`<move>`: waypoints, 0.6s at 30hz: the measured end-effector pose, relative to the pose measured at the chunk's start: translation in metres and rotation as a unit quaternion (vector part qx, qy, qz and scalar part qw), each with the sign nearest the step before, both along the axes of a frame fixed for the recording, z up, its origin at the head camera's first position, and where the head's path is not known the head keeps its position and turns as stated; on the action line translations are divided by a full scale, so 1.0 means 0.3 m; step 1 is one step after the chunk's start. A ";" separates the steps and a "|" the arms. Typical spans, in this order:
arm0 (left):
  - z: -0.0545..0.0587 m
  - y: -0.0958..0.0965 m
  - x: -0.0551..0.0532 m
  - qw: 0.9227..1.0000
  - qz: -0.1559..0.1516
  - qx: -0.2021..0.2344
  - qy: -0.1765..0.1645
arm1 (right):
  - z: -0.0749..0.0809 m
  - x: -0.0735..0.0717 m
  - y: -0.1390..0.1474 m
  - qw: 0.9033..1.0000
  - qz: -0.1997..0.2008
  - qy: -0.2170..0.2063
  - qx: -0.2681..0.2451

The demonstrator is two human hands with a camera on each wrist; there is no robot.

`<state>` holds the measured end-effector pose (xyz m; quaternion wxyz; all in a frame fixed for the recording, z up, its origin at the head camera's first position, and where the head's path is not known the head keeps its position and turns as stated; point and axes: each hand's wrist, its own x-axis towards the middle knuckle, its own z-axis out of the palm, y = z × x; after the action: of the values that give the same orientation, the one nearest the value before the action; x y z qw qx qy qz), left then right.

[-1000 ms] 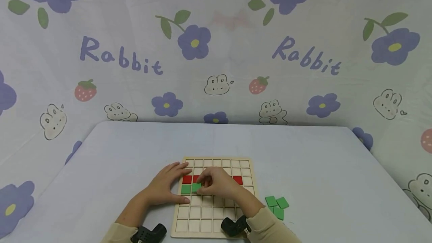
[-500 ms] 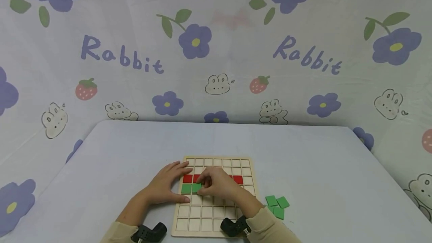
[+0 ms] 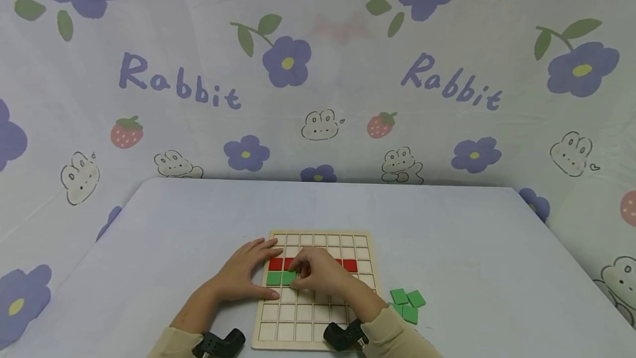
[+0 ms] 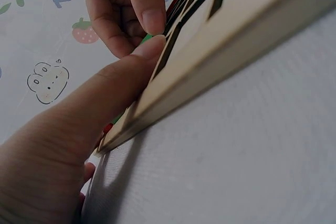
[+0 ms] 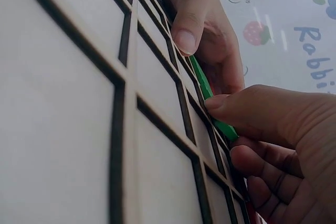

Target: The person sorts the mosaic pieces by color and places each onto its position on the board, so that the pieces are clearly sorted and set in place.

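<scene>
Head view: a Rabbit-print cloth [image 3: 348, 70] hangs at twelve o'clock beyond the white table [image 3: 472, 247]. On the board [image 3: 303, 331], the right hand [image 3: 320, 270] pinches a green tile [image 3: 286, 278] at ten o'clock; the left hand [image 3: 242, 274], fingers spread, rests at nine. Loose tiles [image 3: 409, 314] lie at three. Left wrist view: cloth fills ten o'clock. Right wrist view: it shows at one.

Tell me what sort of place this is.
Probably an indoor tabletop recording spot, though the wider room is out of view. A rabbit-and-flower patterned sheet backs a white table, and a black device sits at the wrist beside a gridded wooden board.
</scene>
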<state>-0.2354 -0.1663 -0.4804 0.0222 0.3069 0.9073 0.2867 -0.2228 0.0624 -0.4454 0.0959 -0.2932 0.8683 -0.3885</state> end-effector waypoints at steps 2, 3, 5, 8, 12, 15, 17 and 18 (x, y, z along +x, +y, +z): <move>0.000 0.000 -0.002 1.000 0.000 -0.001 0.001 | 0.001 -0.001 0.000 1.000 -0.001 0.002 0.003; 0.000 0.001 -0.002 1.000 -0.001 -0.001 0.001 | 0.001 -0.002 -0.001 1.000 -0.001 0.002 0.004; -0.001 0.001 -0.002 1.000 -0.001 0.000 0.002 | 0.000 -0.002 -0.001 1.000 -0.001 0.001 0.005; 0.000 0.001 -0.001 1.000 -0.001 0.001 0.002 | 0.000 -0.002 -0.001 1.000 -0.004 -0.005 0.006; 0.000 0.001 -0.003 1.000 0.001 0.000 0.004 | 0.003 -0.003 -0.001 1.000 -0.004 -0.009 0.006; 0.001 0.001 -0.002 1.000 0.002 0.000 0.003 | 0.009 -0.004 0.001 1.000 -0.002 -0.013 0.007; 0.003 0.002 -0.001 1.000 0.001 0.002 0.001 | 0.016 -0.003 0.003 1.000 -0.002 -0.017 0.009; 0.004 0.003 -0.001 1.000 0.001 0.003 0.001 | 0.020 -0.003 0.004 1.000 -0.002 -0.017 0.011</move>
<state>-0.2356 -0.1655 -0.4793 0.0203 0.3067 0.9066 0.2891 -0.2237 0.0637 -0.4395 0.1129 -0.2834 0.8714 -0.3842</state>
